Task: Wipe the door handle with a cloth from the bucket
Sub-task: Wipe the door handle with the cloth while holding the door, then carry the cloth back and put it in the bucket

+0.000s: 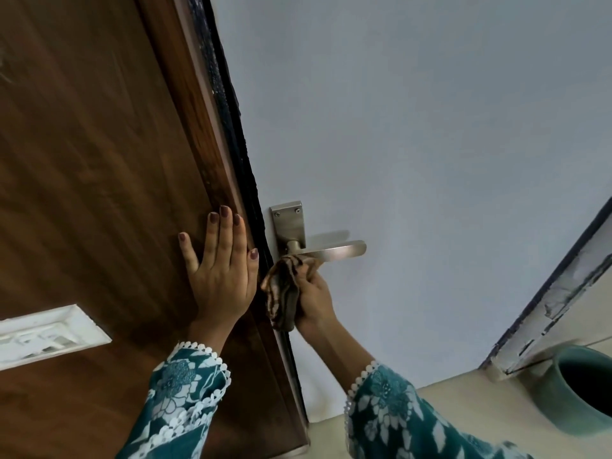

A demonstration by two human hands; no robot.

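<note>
Door handle (326, 251): metal lever on a backplate (287, 223) with 2 screws, fixed to the pale door face (414, 127). A brown striped cloth (286, 286) is pressed against the lever's underside near its pivot. The right hand (314, 301), just below the handle, is closed around the cloth. The left hand (220, 266), left of the handle, lies flat with fingers spread on the wooden frame (99, 160). Well right of and below the handle stands 1 teal bucket (578, 392); its interior is dark, contents cannot be told.
</note>
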